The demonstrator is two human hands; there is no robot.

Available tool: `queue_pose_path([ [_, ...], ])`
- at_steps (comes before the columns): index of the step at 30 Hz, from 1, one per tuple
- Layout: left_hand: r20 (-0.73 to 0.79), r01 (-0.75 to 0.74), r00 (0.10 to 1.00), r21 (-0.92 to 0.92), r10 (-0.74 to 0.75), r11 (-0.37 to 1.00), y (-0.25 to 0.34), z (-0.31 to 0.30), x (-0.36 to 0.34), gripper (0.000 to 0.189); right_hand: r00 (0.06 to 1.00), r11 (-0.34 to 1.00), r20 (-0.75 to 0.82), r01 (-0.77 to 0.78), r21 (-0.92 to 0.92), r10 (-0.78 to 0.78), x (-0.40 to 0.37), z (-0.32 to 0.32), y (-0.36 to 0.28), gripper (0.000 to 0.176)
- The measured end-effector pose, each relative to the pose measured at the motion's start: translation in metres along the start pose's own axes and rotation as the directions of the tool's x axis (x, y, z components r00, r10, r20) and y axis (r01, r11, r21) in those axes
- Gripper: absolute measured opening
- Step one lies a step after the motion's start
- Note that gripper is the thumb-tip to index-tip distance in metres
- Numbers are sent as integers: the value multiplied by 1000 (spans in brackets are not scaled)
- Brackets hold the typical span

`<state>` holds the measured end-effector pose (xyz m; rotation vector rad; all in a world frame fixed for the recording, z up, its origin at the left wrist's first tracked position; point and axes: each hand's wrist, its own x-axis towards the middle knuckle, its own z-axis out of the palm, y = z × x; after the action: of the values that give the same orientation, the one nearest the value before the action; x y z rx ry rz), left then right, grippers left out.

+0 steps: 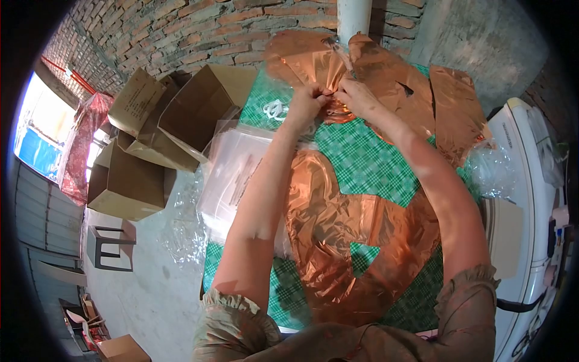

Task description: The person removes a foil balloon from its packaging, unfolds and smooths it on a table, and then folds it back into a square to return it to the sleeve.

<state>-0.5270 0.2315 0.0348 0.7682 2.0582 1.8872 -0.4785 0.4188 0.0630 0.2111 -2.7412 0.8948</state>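
While the left hand and right hand each hold a narrow pinch grip on the copper foil balloon at the far end of the bench, gentle, even pulls seem best, lest the thin film tear.

This is a rough packing workshop. Beyond the fingers stands a bare brick wall; left of them, open cardboard boxes crowd a concrete floor.

Green checked table bears foil balloons; plastic bags.
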Motion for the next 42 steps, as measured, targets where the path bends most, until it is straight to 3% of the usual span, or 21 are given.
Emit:
queue_pose_path([
  [1,-6,19,1000,-63,-19,998,-1,1,-1,10,998,1000,58,6,23,-8,-1,-2,2,24],
  [4,-34,-5,999,-74,3,997,-4,2,1,7,941,936,-168,247,-252,-293,-11,7,16,20],
  [7,-15,46,999,-124,-48,991,-1,2,1,6,927,894,-162,262,-364,-338,-11,4,28,16],
  [13,-1,47,999,-118,-48,992,5,3,-2,15,903,896,-228,273,-350,-365,-12,10,27,13],
  [19,-17,-64,998,-6,64,998,-7,2,4,16,903,920,-279,237,-312,-327,-12,8,15,13],
  [25,-68,-9,998,110,17,994,3,4,-1,14,890,933,-303,281,-226,-342,-11,4,9,13],
  [31,-99,39,995,67,-32,997,9,5,-3,20,765,894,-474,311,-323,-437,-18,8,-4,11],
  [34,-107,-13,994,144,28,989,-5,0,5,24,815,830,-240,436,-348,-528,-33,13,-5,14],
  [36,-115,-45,991,185,67,982,-10,-1,8,25,828,807,-174,437,-397,-534,-40,22,-2,17],
  [40,-130,-26,989,287,66,958,3,-1,4,27,826,789,-185,405,-463,-533,-35,35,5,24],
  [42,-108,51,993,33,-47,998,7,-1,5,28,871,768,-116,350,-536,-478,-36,37,4,28],
])
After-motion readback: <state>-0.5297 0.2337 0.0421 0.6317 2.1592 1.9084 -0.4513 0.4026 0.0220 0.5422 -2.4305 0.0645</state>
